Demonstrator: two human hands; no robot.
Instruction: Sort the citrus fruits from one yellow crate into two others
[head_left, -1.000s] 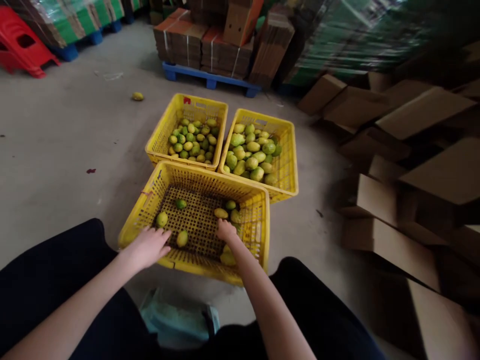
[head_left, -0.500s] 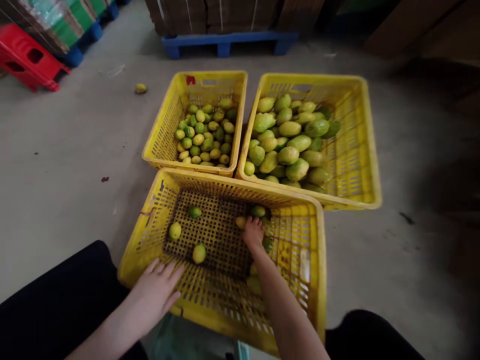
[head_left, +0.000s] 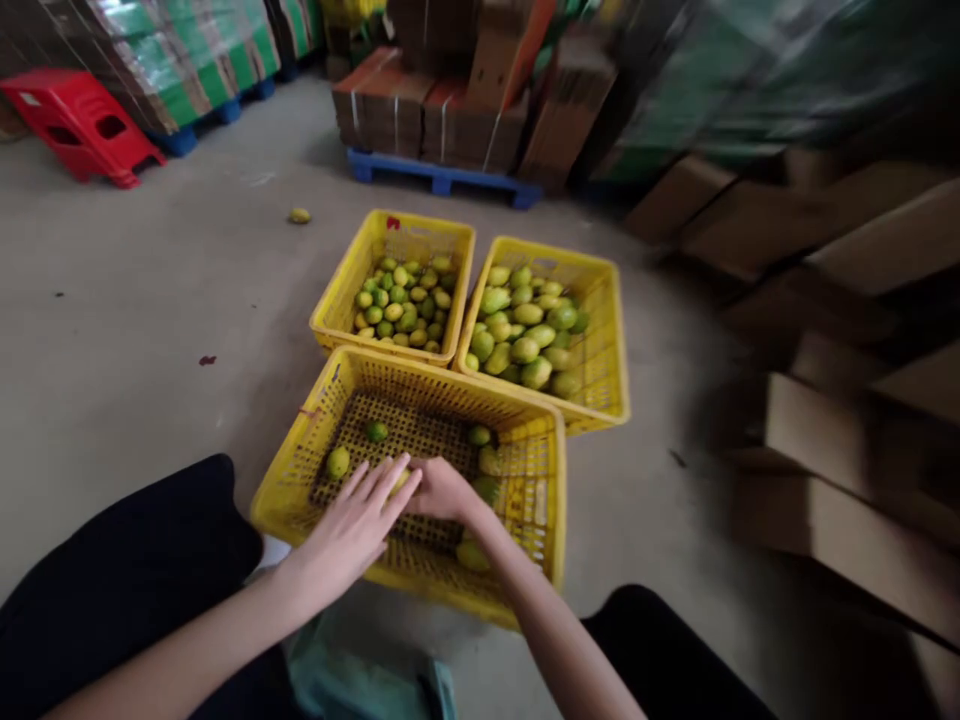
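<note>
In the near yellow crate (head_left: 559,500), several yellow-green fruits that look like lemons lie apart from one another. My right hand (head_left: 439,488) is over the crate with its fingers curled around a yellow fruit (head_left: 400,481). Most of that fruit is hidden by my hands. My left hand (head_left: 349,530) reaches across the near rim, fingers stretched out, its tips touching or very close to the right hand. Left of them on the crate floor lie a yellow fruit (head_left: 338,462) and a green one (head_left: 376,430). More fruits, such as a green one (head_left: 478,435), lie along the right side.
Behind stand a crate of small fruits (head_left: 318,318) and a crate of larger fruits (head_left: 621,360). One fruit (head_left: 299,216) lies on the floor. A red stool (head_left: 82,125), a blue pallet (head_left: 442,178) with cartons and cardboard boxes (head_left: 817,430) surround the spot.
My right hand has moved left from the crate's right side, now with a yellow fruit. My left hand has come off the near rim towards it. The view has tilted up.
</note>
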